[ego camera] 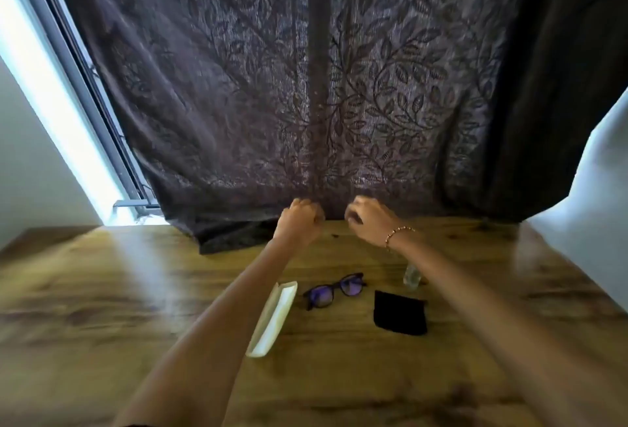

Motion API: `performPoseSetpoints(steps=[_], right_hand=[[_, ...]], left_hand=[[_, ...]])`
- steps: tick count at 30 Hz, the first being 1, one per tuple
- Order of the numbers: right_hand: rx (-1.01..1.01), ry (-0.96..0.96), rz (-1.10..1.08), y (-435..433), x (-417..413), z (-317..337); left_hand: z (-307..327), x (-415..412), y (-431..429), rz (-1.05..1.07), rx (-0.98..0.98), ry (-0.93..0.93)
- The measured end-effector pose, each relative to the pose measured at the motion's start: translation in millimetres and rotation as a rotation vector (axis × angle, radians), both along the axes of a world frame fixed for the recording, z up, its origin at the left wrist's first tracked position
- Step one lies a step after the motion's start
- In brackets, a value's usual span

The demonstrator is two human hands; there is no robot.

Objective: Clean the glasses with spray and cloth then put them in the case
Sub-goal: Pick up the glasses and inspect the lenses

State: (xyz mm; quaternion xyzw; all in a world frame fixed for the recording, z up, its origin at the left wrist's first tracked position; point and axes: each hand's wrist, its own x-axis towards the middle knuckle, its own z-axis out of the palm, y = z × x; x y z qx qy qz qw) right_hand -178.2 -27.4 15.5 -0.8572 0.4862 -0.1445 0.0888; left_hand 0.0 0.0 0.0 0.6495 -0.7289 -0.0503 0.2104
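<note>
Dark-framed glasses lie unfolded on the wooden table. Left of them lies an open white case, and to their right a black cloth. A small clear spray bottle stands behind the cloth, partly hidden by my right forearm. Both arms stretch far over the table, well beyond these things. My left hand is curled into a fist at the curtain's lower edge. My right hand, with a bead bracelet on its wrist, has curled fingers close beside it. Nothing shows in either hand.
A dark leaf-patterned curtain hangs along the table's far edge, its hem resting on the wood at the left. A bright window strip runs down the left. White walls flank both sides.
</note>
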Motion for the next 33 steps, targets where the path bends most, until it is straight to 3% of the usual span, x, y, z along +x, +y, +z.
performPoseSetpoints(steps=[4,6,16,23,33], right_hand=[[0.205,0.019,-0.095,10.6,-10.3,-46.6],[0.275,0.006,-0.128,12.1,-13.4,-67.0],[0.448,-0.122,-0.35,12.7,-16.8,-100.1],[0.757,-0.362,-0.491,3.0,-10.5,-101.8],[0.962,-0.746,-0.547,-5.2,-11.2,-90.6]], left_hand=[[-38.0,-5.2,10.4,0.031,0.366,-0.117],[-51.5,-8.5,14.5,0.024,0.434,-0.09],[-70.7,-17.3,18.8,0.033,0.424,-0.104],[-76.6,-16.9,14.5,0.007,0.482,-0.111],[-85.2,-8.8,12.8,-0.039,0.529,0.112]])
